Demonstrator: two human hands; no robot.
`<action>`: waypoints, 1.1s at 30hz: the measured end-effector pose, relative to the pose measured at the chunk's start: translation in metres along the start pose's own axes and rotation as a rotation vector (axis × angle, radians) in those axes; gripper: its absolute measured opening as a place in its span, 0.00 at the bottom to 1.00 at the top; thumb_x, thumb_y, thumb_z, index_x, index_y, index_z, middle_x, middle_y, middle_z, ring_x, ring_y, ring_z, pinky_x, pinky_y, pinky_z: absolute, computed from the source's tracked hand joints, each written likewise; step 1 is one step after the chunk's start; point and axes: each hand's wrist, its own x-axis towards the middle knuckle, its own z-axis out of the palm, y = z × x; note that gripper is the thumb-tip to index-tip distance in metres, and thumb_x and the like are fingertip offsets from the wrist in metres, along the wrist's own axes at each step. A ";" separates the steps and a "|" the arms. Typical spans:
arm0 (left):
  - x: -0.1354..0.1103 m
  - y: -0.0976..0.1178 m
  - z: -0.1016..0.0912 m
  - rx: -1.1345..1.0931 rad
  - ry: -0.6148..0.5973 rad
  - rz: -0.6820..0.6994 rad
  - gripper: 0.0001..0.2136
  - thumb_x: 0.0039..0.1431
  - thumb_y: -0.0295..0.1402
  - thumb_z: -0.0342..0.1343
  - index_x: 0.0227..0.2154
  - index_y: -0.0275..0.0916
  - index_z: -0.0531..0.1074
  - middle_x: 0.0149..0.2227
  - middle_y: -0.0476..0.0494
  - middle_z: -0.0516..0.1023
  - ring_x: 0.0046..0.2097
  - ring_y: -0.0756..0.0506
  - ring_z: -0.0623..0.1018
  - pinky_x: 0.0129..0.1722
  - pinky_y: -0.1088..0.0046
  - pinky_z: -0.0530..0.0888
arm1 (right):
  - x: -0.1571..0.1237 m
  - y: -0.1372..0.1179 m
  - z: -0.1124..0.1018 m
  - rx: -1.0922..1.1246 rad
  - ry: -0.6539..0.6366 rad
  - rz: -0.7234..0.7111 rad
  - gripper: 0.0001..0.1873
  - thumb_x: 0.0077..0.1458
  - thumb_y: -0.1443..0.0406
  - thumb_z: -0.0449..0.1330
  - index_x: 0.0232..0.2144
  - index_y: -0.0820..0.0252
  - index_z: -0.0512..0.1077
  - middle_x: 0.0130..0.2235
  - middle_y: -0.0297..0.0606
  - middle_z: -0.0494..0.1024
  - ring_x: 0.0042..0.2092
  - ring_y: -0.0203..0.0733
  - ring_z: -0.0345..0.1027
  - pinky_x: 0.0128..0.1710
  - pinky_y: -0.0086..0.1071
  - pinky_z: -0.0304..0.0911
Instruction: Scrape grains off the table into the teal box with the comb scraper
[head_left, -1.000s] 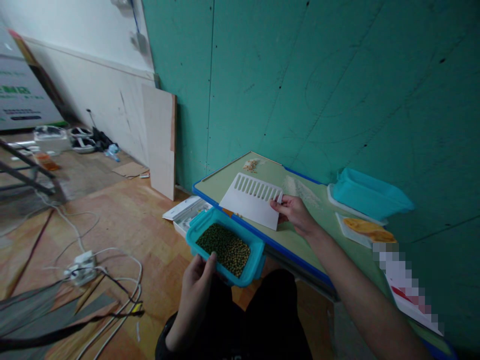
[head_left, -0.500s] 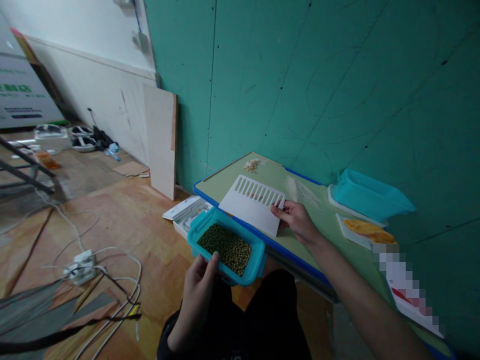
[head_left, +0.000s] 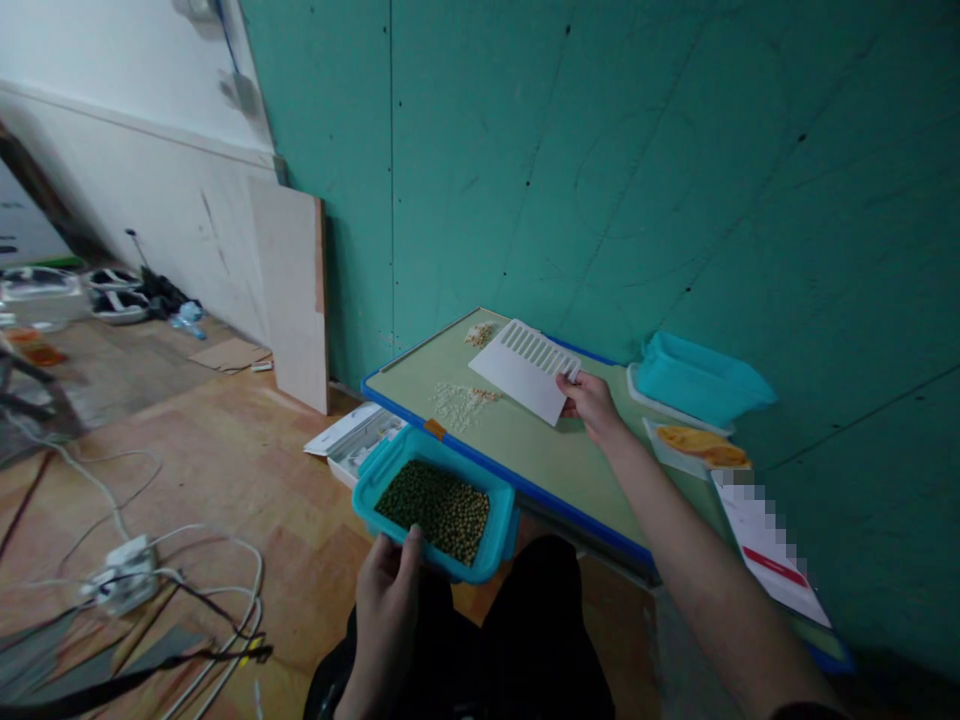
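We're prob. on sweeping step: R hand [head_left: 592,405] pinching scraper [head_left: 523,376] by R end over table [head_left: 405,372], contact unclear. L hand [head_left: 386,592] gripping near rim of tub [head_left: 502,515], holding it beside table edge; green + tan beans [head_left: 433,508] lying inside. Next move likely calling for setting scraper behind white grains [head_left: 455,404]. Bin [head_left: 705,388] standing at back, contents hidden.

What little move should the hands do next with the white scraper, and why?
Maybe bring the scraper behind the near pile and nudge it toward the tub. The right hand already holds the scraper, that pile lies loose on the table, and the left hand holds the tub by the table's near edge.
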 end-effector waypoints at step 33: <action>0.005 -0.003 -0.002 0.026 -0.049 -0.057 0.18 0.51 0.47 0.63 0.36 0.37 0.77 0.30 0.48 0.78 0.31 0.48 0.74 0.31 0.75 0.71 | 0.055 0.003 0.023 -0.055 -0.248 0.159 0.09 0.57 0.63 0.62 0.29 0.62 0.69 0.21 0.34 0.75 0.22 0.37 0.69 0.24 0.29 0.67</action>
